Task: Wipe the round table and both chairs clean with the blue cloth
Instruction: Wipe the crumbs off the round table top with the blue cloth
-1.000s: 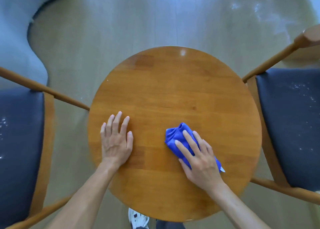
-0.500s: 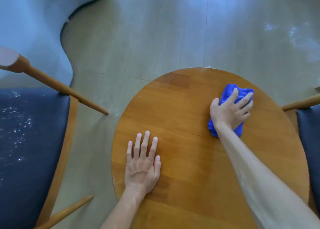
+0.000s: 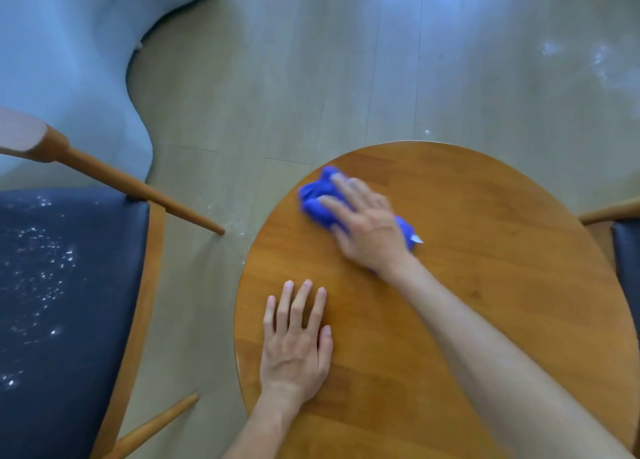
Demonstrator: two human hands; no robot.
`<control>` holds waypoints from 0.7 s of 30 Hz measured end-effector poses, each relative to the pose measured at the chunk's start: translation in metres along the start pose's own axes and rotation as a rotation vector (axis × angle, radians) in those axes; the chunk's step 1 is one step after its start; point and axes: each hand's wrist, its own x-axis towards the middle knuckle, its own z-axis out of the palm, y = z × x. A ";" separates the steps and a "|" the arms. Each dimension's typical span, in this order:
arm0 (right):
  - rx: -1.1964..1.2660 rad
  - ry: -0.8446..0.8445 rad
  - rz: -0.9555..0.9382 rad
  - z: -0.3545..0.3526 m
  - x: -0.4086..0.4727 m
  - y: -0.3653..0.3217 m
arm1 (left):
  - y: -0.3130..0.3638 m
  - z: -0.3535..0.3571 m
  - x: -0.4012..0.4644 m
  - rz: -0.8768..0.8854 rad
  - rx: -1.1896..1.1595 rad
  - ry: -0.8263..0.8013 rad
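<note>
Sliding left across the round table (image 3: pixel 485 285), the right hand (image 3: pixel 370 230) presses the blue cloth (image 3: pixel 317 200) flat, fingers seemingly straight; left hand (image 3: pixel 294 347) rests spread. Push firmly, reaching every edge

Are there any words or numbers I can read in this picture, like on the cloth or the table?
No words or numbers can be read anywhere here.
Small white tag sticking out of the blue cloth under the right hand: too small and blurred to show any print.
Round table: only plain wood grain.
Left chair seat: white specks, not letters.
</note>
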 end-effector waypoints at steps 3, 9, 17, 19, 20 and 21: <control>-0.108 0.108 0.570 -0.030 -0.056 0.072 | 0.001 -0.001 0.000 -0.006 -0.002 -0.022; -0.050 0.232 1.034 -0.028 -0.120 0.002 | 0.005 -0.010 0.000 -0.017 -0.073 -0.042; 0.436 0.194 0.698 -0.039 -0.167 -0.009 | 0.056 -0.036 0.019 -0.144 -0.408 0.086; 0.237 0.176 0.820 -0.044 -0.183 0.026 | 0.092 -0.027 0.020 -0.043 -0.348 0.066; 0.143 0.120 0.806 -0.043 -0.189 0.037 | 0.108 -0.020 0.020 -0.023 -0.304 0.061; 0.060 0.079 0.750 -0.039 -0.194 0.044 | 0.120 -0.012 0.021 -0.035 -0.261 0.059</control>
